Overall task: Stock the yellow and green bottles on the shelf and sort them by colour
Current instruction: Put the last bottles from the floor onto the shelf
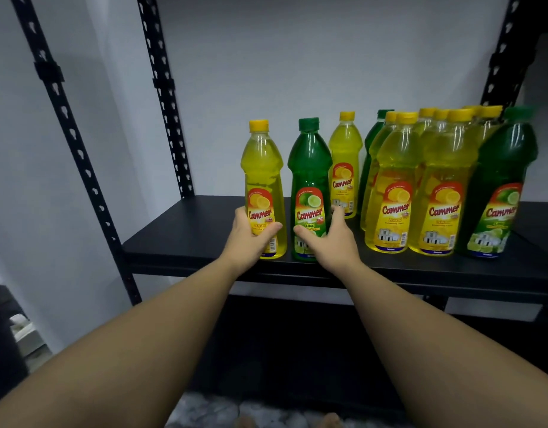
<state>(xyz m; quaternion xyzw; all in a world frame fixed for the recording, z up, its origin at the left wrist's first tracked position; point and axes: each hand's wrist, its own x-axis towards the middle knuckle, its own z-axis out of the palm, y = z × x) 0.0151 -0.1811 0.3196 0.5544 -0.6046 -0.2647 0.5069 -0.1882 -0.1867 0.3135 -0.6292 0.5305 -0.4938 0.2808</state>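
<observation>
Left fingers (240, 218) curled round yellow bottle (262, 168), right fingers (337, 216) round green bottle (309, 168), mixed bottle cluster (436, 180) crowding right

Both forearms were bare to the picture's near edge, no sleeves showing; the left hand (246, 239) and right hand (331, 242) wore no gloves, rings or watch.

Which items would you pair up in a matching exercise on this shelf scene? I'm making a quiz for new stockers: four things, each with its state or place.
Column one:
1. left hand
2. right hand
3. lone yellow bottle at the back
4. green bottle at the far right

Column two:
A. grips a green lime bottle
B. stands beside the yellow cluster, blurred
C. grips a yellow lemon bottle
D. stands untouched behind the two held bottles

Pairs: 1-C, 2-A, 3-D, 4-B
</observation>
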